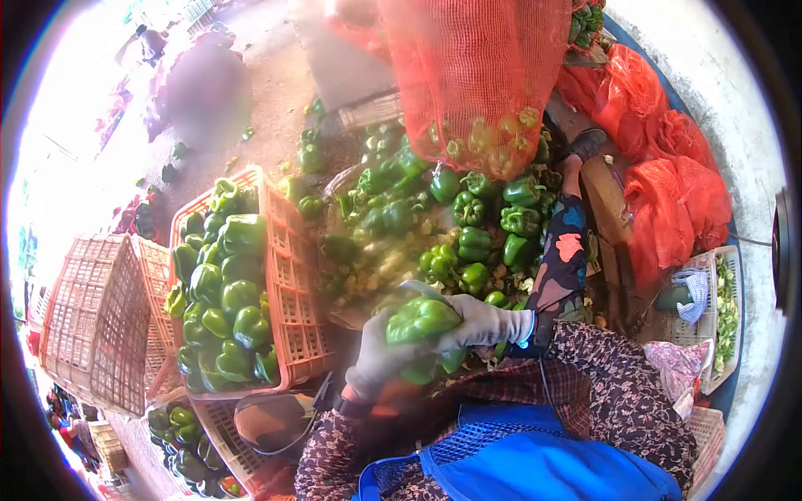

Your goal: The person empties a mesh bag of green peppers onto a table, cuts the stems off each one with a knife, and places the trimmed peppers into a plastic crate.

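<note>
My two hands, in grey gloves, meet low in the middle of the head view. My right hand comes in from the right out of a floral sleeve and closes around a green bell pepper. My left hand is blurred; it cups the same pepper from the left and presses on a second green pepper just below it. A heap of green peppers lies on the ground right behind my hands, beside my outstretched leg.
An orange crate full of green peppers stands to the left, with empty crates beyond it. Another crate holds peppers at the lower left. A red mesh sack hangs over the heap. Red sacks and a white crate are at the right. Another person is far off.
</note>
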